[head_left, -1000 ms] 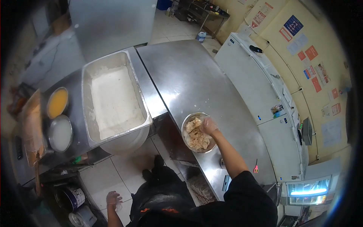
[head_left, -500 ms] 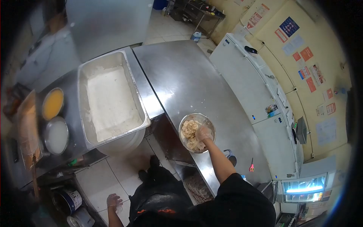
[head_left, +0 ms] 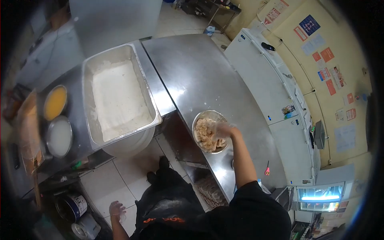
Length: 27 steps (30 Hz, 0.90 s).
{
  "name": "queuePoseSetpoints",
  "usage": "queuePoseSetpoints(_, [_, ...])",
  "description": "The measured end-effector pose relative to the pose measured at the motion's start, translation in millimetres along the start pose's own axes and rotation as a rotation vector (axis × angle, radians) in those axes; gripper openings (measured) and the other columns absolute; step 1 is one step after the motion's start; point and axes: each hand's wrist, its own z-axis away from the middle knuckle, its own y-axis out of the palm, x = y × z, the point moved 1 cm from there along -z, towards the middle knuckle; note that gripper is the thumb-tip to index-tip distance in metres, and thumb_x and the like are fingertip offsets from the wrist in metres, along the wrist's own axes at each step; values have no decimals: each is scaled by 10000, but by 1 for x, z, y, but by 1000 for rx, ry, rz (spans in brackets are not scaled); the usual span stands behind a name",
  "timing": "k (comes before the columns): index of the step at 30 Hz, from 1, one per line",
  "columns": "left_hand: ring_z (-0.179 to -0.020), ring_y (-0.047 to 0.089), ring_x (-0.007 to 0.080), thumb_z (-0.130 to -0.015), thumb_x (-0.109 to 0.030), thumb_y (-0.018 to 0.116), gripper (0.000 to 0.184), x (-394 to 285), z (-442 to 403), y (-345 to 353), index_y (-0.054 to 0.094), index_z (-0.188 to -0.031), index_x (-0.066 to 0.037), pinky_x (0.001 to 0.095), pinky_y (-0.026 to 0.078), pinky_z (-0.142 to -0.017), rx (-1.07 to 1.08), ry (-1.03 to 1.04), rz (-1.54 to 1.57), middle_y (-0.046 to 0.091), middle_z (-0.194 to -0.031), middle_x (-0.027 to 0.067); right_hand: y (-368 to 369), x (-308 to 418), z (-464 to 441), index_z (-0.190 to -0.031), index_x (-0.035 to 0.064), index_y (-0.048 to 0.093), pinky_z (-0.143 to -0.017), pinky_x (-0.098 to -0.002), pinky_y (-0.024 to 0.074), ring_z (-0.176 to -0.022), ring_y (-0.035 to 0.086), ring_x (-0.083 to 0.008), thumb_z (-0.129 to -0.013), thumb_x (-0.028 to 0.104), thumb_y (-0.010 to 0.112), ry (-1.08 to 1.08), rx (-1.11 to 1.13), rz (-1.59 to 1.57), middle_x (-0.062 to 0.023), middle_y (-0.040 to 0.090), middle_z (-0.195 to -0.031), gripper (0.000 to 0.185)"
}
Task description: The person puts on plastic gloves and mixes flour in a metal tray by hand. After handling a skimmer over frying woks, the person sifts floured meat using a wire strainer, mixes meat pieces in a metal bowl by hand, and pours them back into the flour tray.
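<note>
My right hand, in a clear thin glove, is at the right side of a round metal bowl, over its rim and contents. Pale, wet, chunky pieces that look like raw meat fill the bowl, partly hidden by the hand. Motion smears those fingers, so their grip does not show. Down at the lower left, my left hand hangs beside my dark apron. It also wears a clear glove; its fingers are loosely apart and hold nothing.
A deep metal pan of white powder stands left of the bowl. Beyond it are a bowl of orange liquid and a bowl of whitish liquid. Scissors lie on the steel table. White chest freezers line the right side.
My right hand has moved from inside the bowl toward its right rim, showing more of the pieces. The view has shifted slightly. My left hand still hangs low.
</note>
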Motion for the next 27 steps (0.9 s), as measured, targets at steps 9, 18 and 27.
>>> queuePoseSetpoints(9, [-699, 608, 274, -815, -92, 581, 429, -3, 2, 4, 466, -1228, -95, 424, 516, -539, 36, 6, -86, 566, -965, 123, 32, 16, -32, -1058, 46, 669, -854, -458, 508, -980, 639, -393, -823, 295, 640, 295, -401, -139, -257, 657, -1038, 343])
queuePoseSetpoints(18, [-702, 598, 259, -817, -83, 574, 444, -31, 9, 34, 443, -1241, -101, 407, 496, -538, 58, -6, -111, 555, -959, 119, 100, -58, -94, -1085, 67, 659, -922, -472, 480, -1003, 627, -418, -896, 260, 505, 362, -314, 135, -253, 637, -1128, 311])
queuePoseSetpoints(27, [-677, 594, 254, -806, -91, 581, 450, -20, -2, 36, 452, -1237, -99, 410, 502, -527, 57, -22, -84, 556, -944, 116, 63, -4, -22, -1080, -8, 632, -934, -453, 474, -1095, 588, -369, -819, 182, 558, 183, -442, 178, -278, 622, -1112, 331])
